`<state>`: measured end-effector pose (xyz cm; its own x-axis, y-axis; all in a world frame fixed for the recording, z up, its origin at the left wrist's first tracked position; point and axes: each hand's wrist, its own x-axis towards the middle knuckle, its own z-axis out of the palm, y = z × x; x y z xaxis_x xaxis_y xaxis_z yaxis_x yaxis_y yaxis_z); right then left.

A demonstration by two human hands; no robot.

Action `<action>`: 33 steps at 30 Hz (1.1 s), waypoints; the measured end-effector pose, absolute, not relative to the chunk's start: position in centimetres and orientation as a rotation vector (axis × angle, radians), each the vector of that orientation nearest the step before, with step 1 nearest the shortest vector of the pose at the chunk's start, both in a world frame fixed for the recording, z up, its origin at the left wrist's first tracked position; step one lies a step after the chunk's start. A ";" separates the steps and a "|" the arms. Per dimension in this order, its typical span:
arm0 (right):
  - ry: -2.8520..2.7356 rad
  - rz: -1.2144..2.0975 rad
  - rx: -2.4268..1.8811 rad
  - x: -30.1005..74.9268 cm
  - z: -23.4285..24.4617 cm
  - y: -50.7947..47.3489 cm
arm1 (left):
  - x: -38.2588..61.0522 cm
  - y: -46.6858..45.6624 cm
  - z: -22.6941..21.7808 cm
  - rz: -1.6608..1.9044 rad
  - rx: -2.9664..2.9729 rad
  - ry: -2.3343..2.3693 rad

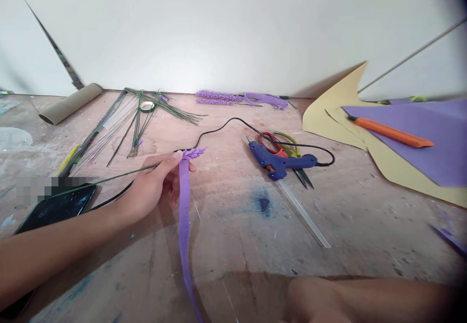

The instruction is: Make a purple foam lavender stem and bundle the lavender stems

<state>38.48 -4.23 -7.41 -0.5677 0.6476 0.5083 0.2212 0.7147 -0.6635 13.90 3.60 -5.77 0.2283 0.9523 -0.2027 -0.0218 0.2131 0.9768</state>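
Observation:
My left hand (149,189) is closed in a pinch on a thin green wire stem (109,178), at the point where a purple fringed paper strip (184,216) is wound into a small bud. The free end of the strip hangs down across the wooden table (233,245) towards me. My right hand (310,298) lies low at the bottom edge, blurred, and its fingers do not show. A blue glue gun (279,161) rests to the right of the bud, with its black cord looping behind.
Scissors (288,143) lie beside the gun and a clear glue stick (302,213) in front of it. At the back are spare green wires (146,114), a tape roll (147,106), finished purple sprigs (219,97) and a cardboard tube (69,103). A phone (58,206) is left; purple (419,138) and yellow sheets (339,114) with an orange cutter (390,132) are right.

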 end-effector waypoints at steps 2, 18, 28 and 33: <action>-2.083 0.634 -0.624 38.3 -6.2 -4.2 | 13.9 3.5 -5.8 0.911 1.151 1.103; -2.089 0.262 -0.649 37.0 -1.6 0.3 | 14.5 2.4 -5.6 0.856 1.299 1.097; -2.111 0.470 -0.821 35.4 -4.7 1.0 | 14.9 1.0 -4.9 0.800 1.746 1.012; -2.004 0.591 -0.862 35.0 -5.2 0.8 | 15.3 0.8 -4.9 0.758 1.734 1.016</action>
<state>35.03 0.75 -5.23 -0.3977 0.7549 0.5216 0.3513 0.6504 -0.6735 15.34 0.80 -4.86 0.4615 0.8861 0.0440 0.2941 -0.1996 0.9347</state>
